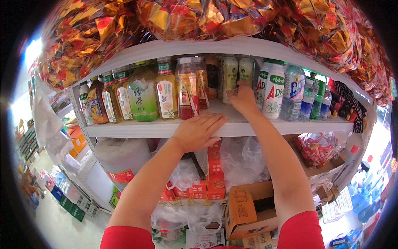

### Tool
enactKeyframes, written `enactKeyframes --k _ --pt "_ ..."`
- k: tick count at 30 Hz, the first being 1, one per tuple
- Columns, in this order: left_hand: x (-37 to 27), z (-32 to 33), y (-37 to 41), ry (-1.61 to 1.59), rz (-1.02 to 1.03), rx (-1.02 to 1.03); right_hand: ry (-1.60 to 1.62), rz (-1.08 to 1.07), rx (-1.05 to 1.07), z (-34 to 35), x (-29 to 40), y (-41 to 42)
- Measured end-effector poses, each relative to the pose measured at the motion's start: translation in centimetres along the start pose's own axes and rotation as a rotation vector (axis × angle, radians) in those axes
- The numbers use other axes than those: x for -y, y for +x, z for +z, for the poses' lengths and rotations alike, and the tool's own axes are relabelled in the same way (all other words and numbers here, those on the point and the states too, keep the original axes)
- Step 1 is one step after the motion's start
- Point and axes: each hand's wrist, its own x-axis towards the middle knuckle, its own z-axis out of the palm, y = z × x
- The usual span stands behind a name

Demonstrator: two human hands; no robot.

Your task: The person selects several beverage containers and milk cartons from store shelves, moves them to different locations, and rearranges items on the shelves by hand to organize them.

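Observation:
My right hand point(244, 98) reaches into the shelf, its thumb and a finger at the pale yellow-green bottles point(230, 73) towards the back; whether it grips one cannot be told. My left hand point(200, 130) lies palm down on the front edge of the white shelf point(149, 130), holding nothing, its fingers extended. Left of the gap stand a red-capless-looking amber drink bottle point(186, 90), a tea bottle with a white label point(166, 96) and a large green tea bottle point(143, 96). White plastic bottles with green caps point(274, 93) stand beside my right wrist, with a clear water bottle point(292, 93) further right.
Bags of gold and red foil point(205, 18) rest on the shelf above. Below are a large whitish plastic container point(122, 152), stacked red boxes point(216, 183), clear plastic bags point(245, 158) and an open cardboard box point(248, 211). A bag of red-wrapped items point(318, 147) sits at the lower right.

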Motion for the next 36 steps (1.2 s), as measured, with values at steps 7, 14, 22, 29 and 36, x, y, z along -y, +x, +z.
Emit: enactKeyframes --k 7,14,22,29,36 --pt "-0.1 0.0 0.0 0.068 0.015 -0.014 0.484 0.125 0.333 3.5 0.4 1.0" --pt "0.1 0.1 -0.7 0.126 0.013 -0.015 0.19 -0.108 0.578 2.3 3.7 -0.3" --pt "-0.1 0.1 -0.1 0.088 0.024 -0.07 0.188 -0.253 0.536 5.7 2.2 -0.2" --pt "0.1 0.2 -0.1 0.033 0.021 -0.075 0.059 -0.153 0.061 4.8 3.6 3.2" --pt "0.3 0.4 -0.5 0.012 0.035 -0.104 -0.057 -0.219 0.048 9.0 5.1 10.5"
